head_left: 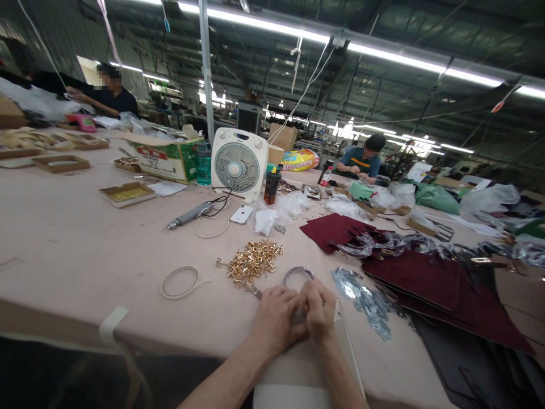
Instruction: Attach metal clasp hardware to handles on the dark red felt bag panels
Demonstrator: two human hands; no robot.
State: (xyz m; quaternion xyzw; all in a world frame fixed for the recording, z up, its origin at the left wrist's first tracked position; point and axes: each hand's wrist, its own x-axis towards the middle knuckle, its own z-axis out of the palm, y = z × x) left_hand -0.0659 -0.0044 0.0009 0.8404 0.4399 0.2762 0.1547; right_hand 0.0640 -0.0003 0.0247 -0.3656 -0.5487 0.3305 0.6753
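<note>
My left hand and my right hand meet at the near edge of the table, both with fingers curled in. What they pinch is hidden behind the knuckles. Under them lies a pale flat panel. A plastic-wrapped curved handle arcs out just beyond my fingers. A short dark strip pokes out at the left hand's side. Close by on the left is a heap of gold-coloured metal fittings. Thin silver metal plates are spread out to the right of my right hand.
On the left lie a tape roll and a grey corded power tool. Farther back stand a box fan, a phone and a dark bottle. Dark red panels with wrapped handles cover the right. Two people work beyond.
</note>
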